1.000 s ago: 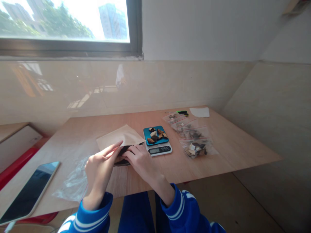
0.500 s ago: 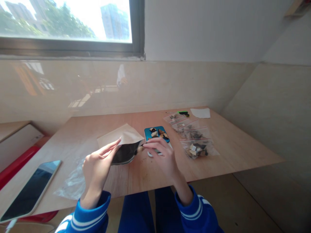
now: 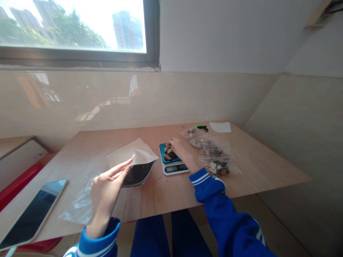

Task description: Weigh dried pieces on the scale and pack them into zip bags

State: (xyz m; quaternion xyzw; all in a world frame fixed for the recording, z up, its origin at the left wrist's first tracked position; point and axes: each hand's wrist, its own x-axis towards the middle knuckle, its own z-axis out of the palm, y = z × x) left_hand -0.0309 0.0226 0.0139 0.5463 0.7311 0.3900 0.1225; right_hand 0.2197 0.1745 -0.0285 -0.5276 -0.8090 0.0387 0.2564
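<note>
Pinching one kraft pouch (image 3: 135, 151), left fingers (image 3: 120, 170) hold it; right fingers (image 3: 174, 142) touch pieces (image 3: 168, 151) on one scale (image 3: 174, 168).

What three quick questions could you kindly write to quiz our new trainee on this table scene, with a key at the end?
1. Which hand touches the pieces on the blue tray of the digital scale?
2. True or false: the zip bags lie to the left of the scale.
3. Fill in the blank: the sleeve at the left hand, which holds a paper pouch, is ___.

Key: 1. The right hand. 2. False; they lie to its right. 3. Blue.
</note>
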